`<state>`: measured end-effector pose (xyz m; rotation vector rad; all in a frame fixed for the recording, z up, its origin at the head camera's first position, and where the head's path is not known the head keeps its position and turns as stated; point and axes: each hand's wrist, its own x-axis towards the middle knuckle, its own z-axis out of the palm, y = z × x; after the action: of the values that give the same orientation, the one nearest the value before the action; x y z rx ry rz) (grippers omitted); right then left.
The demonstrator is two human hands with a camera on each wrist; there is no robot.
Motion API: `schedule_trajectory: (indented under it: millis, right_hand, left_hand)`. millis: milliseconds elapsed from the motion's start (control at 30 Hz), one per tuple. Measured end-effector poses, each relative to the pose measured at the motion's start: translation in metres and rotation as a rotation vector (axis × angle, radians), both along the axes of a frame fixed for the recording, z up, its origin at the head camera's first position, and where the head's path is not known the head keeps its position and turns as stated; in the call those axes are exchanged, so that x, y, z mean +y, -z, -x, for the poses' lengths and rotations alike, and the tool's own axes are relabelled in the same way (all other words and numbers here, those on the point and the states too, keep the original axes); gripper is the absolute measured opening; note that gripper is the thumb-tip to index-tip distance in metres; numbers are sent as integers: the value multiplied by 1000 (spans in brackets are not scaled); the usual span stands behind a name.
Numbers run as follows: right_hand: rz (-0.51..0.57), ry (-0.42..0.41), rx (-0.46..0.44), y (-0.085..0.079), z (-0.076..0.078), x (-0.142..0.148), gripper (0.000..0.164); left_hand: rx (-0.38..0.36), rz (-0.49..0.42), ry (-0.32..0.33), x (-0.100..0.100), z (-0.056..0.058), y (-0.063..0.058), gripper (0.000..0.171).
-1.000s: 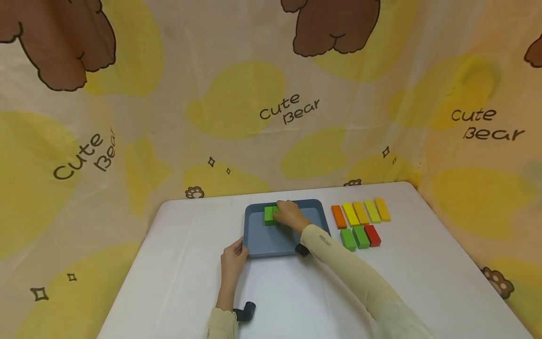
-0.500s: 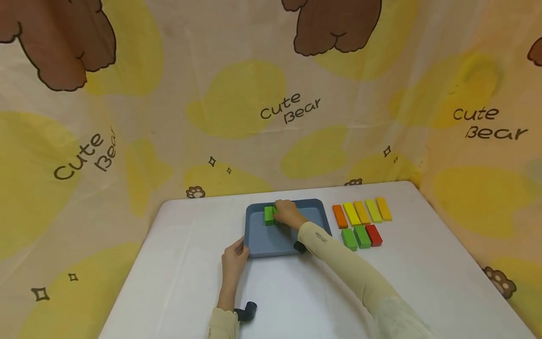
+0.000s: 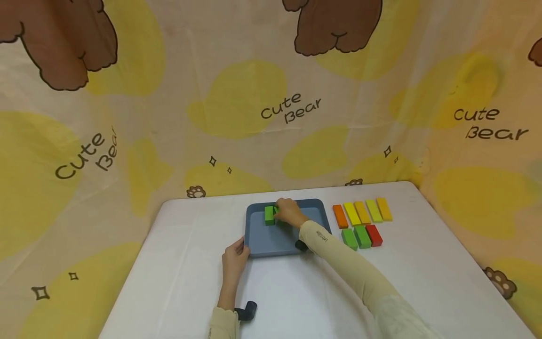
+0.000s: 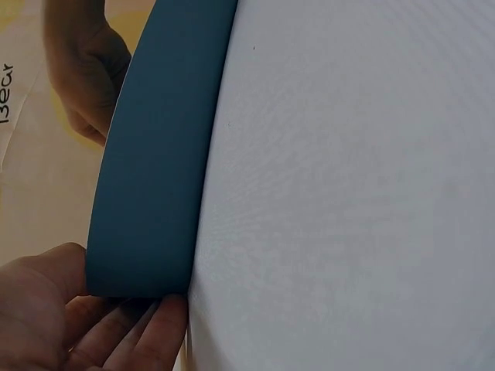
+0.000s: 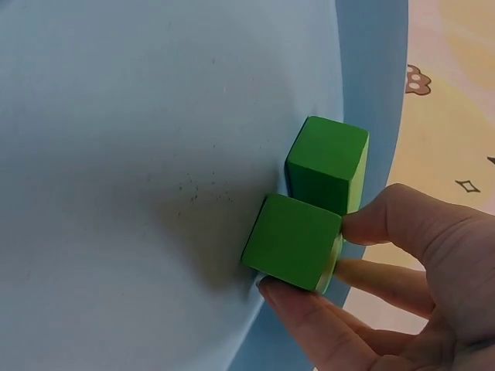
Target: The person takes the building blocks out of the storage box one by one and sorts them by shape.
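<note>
A blue-grey tray (image 3: 271, 242) lies on the white table. My left hand (image 3: 235, 259) holds its left side near the front corner; in the left wrist view the thumb and fingers are on either side of the tray's end. Inside the tray, by the back wall, stands a green block (image 3: 269, 215). Just right of it my right hand (image 3: 290, 213) pinches a second green block (image 5: 294, 241) between thumb and fingers. In the right wrist view this block sits close against the first green block (image 5: 329, 158), slightly turned from it.
Right of the tray is a row of flat blocks: orange (image 3: 340, 216), yellow (image 3: 352, 214), amber (image 3: 362, 213), yellow-green (image 3: 374, 210) and another amber one. Before them lie two green blocks (image 3: 349, 239) and a red block (image 3: 374, 235). A printed cloth (image 3: 237, 103) hangs behind the table.
My right hand has shifted only slightly at the second green block, which it keeps hold of. The left hand and tray stay in place.
</note>
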<state>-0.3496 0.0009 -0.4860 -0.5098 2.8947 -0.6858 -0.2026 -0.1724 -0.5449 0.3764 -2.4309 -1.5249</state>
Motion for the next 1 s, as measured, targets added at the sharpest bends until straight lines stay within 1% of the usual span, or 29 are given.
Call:
schedule_trajectory:
  millis: [167,367,567,700,867,1000]
  right_hand:
    - [4,-11,5,-1,-2,1,30]
    - [0,-18,15,2,0,0,27]
    - [-24,-38,28,1,-1,3,32]
    - [-27,-54,28,-5,-6,8,36]
    - [-5,-83,41,-17,-16,18,40]
    - [-13,-76,60,-25,-24,32,41]
  left_hand:
    - [-7,-2,-4,0,0,1,39]
    - [6,-3,-2,0,1,2,39]
    - [10,-1,1,0,2,3,39]
    - [13,6,2,-1,2,2,40]
    - [15,10,-3,-2,2,3,40]
    - [3,1,0,-4,2,3,40]
